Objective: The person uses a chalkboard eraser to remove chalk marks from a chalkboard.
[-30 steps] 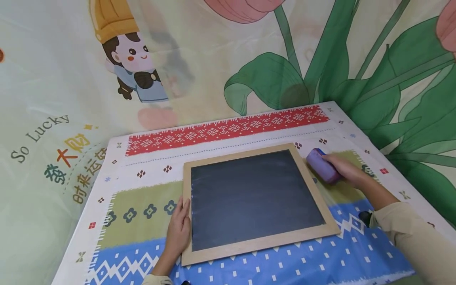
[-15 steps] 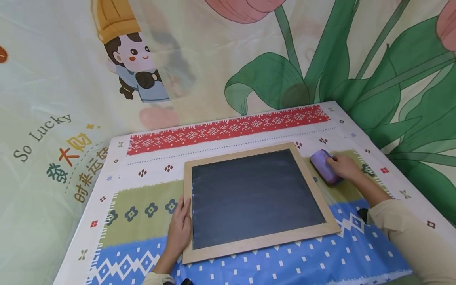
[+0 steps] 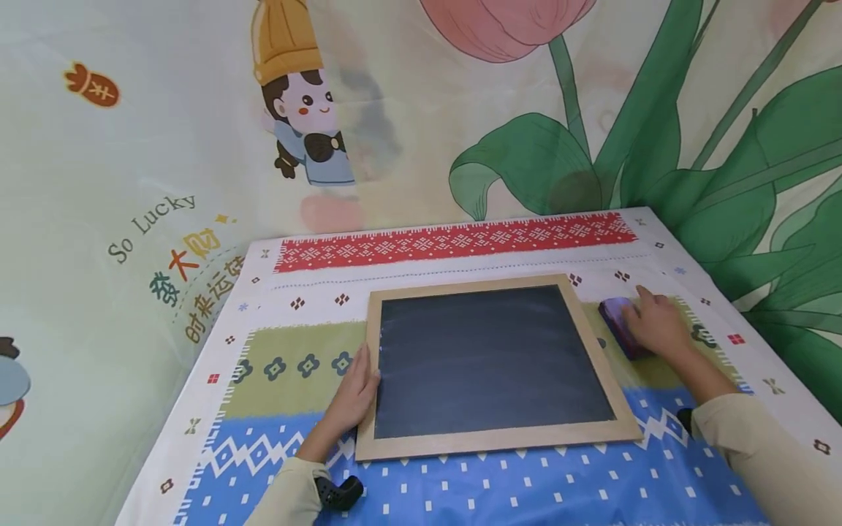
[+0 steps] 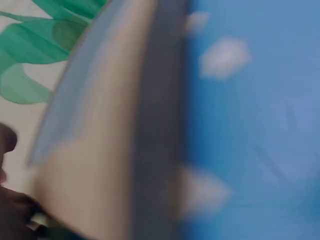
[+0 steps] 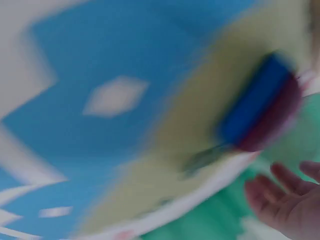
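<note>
A small wood-framed blackboard (image 3: 493, 361) lies flat on the patterned table covering. My left hand (image 3: 351, 394) rests along its left edge, fingers straight against the frame; in the left wrist view the blurred pale frame (image 4: 100, 185) shows close up. Right of the board, on the green band, sits a blackboard eraser (image 3: 615, 315), purple on top with a blue side. My right hand (image 3: 663, 325) is just right of the eraser and overlaps it in the head view. From the right wrist, that hand (image 5: 287, 197) has loosely spread fingers, apart from the eraser (image 5: 267, 107).
The table cover (image 3: 316, 369) has red, white, green and blue bands. Behind it and at its sides hangs a printed curtain (image 3: 408, 146) with tulips and a cartoon figure. A dark device (image 3: 338, 494) is strapped at the left wrist.
My right hand has let go of the eraser, whose purple side it gripped before, and its fingers have spread. The head view has turned left. My left hand stays at the board's edge.
</note>
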Available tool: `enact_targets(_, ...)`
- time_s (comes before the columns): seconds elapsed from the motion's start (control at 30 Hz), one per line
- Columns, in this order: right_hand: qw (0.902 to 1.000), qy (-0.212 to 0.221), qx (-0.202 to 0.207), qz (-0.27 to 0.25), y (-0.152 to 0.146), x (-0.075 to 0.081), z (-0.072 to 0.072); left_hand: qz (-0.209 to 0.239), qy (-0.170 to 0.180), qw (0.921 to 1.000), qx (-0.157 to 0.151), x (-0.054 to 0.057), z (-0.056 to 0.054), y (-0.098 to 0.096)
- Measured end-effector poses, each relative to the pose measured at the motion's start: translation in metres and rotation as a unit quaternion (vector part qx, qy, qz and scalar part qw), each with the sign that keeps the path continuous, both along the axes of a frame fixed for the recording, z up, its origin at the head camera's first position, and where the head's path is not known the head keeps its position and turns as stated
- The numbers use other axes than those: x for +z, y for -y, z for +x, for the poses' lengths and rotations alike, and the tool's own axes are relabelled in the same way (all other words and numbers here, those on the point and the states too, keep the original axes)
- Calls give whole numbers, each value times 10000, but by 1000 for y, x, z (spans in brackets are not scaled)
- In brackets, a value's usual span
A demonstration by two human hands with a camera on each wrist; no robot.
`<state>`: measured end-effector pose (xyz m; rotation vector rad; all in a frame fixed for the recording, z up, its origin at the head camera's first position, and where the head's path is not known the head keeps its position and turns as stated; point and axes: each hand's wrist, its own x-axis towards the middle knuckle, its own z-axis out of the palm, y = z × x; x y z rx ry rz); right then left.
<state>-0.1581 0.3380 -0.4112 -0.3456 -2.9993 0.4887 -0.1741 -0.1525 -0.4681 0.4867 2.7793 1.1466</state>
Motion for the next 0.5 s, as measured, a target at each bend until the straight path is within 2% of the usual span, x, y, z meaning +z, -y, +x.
enact_targets(0.1,9992,-175,237,266,27,10,-4,-607,265,9977,-167,18,-18,-14)
enact_targets(0.17,9983,-182,413,381,49,18,-7,-1258,161,9919,-70,33,-28,-28)
enact_targets(0.27,9969,-133,650,423,83,25,-8,-2296,-425,9721,218,54,-35,-57)
enact_targets(0.33,9950,-122,884,443,103,27,-7,-2740,-856,9575,289,65,-35,-78)
enact_targets(0.4,9928,-108,1106,457,122,26,-4,-3023,-1231,9450,186,73,-32,-99)
enact_targets(0.5,9905,-66,1279,499,142,24,2,-3318,-1595,9296,-152,77,-25,-123)
